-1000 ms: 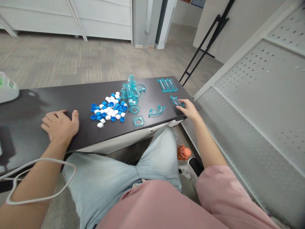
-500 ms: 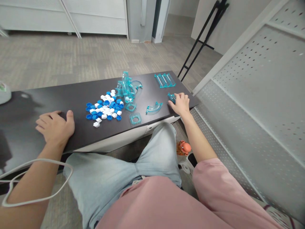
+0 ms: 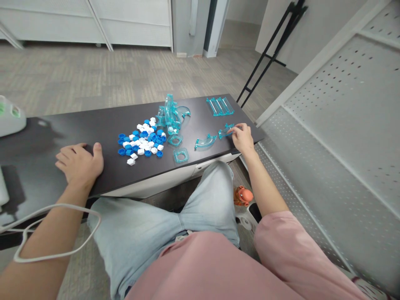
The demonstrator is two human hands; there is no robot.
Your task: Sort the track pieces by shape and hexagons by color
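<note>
Head camera view: nearest comes the left hand (image 3: 79,163), palm down on the dark surface (image 3: 93,127). It makes a good prop for the body, I'd judge, and suits the work best lying well clear of the small parts, as it does. Its fingers are loosely bent and the thumb stands well apart, with nothing held; the forearm reaches forward from the lower left.

A little farther off lies a clear square ring (image 3: 181,161), and past it, to the right, a curved tube (image 3: 205,143) resting on its own.

Just beyond that, the right hand (image 3: 243,137) is at the curved piece (image 3: 222,132), which sits near the right end of the surface, beside the curved tube but apart from it. A light touch on the end looks wisest to me, moving the piece gently so that it doesn't knock its neighbour. The forearm slants in from the lower right, palm downward, thumb and fingers bent around the near end; from here I can't tell whether they pinch it or only touch it.

Farther left spreads a pile of blue and white caps (image 3: 143,143). Behind stands a heap of clear parts (image 3: 170,116), and toward the far right corner lies a neat row of straight tubes (image 3: 220,106).
</note>
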